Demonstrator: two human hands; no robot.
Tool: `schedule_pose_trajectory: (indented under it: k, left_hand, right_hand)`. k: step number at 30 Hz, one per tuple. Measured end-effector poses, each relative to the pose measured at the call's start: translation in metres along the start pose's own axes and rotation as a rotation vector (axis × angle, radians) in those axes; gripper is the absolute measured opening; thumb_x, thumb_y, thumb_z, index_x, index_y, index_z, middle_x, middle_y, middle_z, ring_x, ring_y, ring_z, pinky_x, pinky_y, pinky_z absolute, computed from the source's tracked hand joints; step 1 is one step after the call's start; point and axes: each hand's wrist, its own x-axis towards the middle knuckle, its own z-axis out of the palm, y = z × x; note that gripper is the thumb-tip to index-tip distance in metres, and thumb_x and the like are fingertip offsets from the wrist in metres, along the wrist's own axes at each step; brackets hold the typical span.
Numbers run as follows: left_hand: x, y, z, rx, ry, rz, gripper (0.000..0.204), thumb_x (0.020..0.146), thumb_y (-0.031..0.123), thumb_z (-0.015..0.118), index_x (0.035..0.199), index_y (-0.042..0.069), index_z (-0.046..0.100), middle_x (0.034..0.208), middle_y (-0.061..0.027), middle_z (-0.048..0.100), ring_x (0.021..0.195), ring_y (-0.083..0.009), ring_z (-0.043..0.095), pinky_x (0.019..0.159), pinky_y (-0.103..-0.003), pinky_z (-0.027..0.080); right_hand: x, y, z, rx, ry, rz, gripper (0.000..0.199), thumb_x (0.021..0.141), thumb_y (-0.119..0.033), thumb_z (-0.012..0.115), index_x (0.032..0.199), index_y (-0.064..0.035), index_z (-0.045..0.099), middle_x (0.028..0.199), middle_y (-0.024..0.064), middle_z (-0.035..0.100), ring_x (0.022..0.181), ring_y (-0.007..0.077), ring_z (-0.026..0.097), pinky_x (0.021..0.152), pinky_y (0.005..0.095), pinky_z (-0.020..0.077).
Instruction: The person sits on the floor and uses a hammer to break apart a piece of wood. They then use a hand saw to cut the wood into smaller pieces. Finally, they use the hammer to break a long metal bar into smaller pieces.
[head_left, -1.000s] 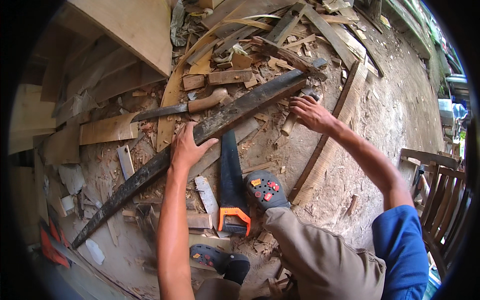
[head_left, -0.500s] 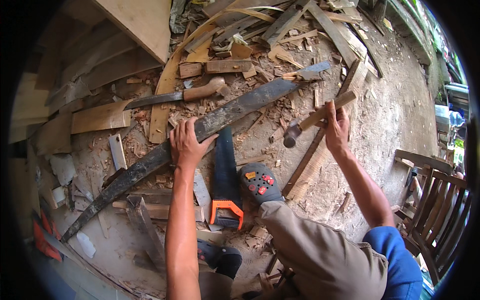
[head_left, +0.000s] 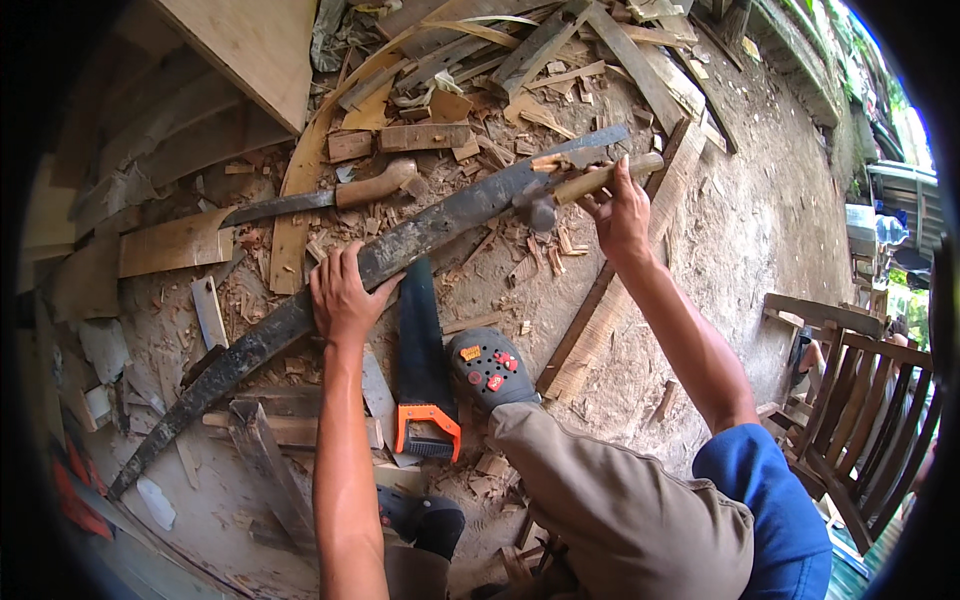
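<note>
A long, dark, weathered plank point(head_left: 450, 222) lies slantwise from lower left to upper right, with splintered, paler wood near its far right end. My left hand point(head_left: 342, 300) grips it around the middle, fingers over its upper face and thumb spread along the near edge. In my right hand point(head_left: 622, 222) is a hammer point(head_left: 582, 184), held by its wooden handle. The hammer's head, slightly blurred, is over the plank's near edge close to the chipped part; whether it touches the wood I cannot tell. A handsaw point(head_left: 428, 428) with an orange handle lies just nearer than the plank.
Beyond the plank lies a big knife with a wooden handle point(head_left: 378, 186). Offcuts point(head_left: 425, 136) and shavings litter the ground. A longer board point(head_left: 590, 335) lies to the right of my shoe point(head_left: 492, 365). At far right stands a slatted wooden chair point(head_left: 850, 400).
My right hand has swung the hammer left and up, bringing its head over to the plank's chipped end. The left hand keeps its hold; the whole view has shifted slightly.
</note>
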Motion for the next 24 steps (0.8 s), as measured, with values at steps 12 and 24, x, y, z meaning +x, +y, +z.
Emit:
schedule_pose_trajectory:
  k: [12, 24]
  left_hand:
    - [0.001, 0.000, -0.004, -0.041, -0.023, -0.031, 0.075, 0.075, 0.057, 0.083, 0.130, 0.013, 0.057, 0.117, -0.0100, 0.062, 0.113, -0.0328, 0.060, 0.100, -0.048, 0.044]
    - [0.001, 0.004, 0.000, -0.060, 0.031, -0.018, 0.075, 0.075, 0.056, 0.084, 0.129, 0.012, 0.057, 0.117, -0.0096, 0.062, 0.111, -0.0326, 0.060, 0.100, -0.049, 0.043]
  right_hand:
    - [-0.017, 0.003, 0.026, -0.321, 0.058, -0.306, 0.053, 0.103, -0.043, 0.063, 0.129, 0.0018, 0.051, 0.118, 0.0162, 0.064, 0.109, 0.0257, 0.068, 0.090, 0.0412, 0.0658]
    - [-0.004, -0.021, -0.024, -0.499, -0.058, -0.406, 0.031, 0.112, -0.034, 0.045, 0.119, -0.0039, 0.050, 0.096, 0.0071, 0.063, 0.089, 0.0163, 0.064, 0.079, 0.0340, 0.0562]
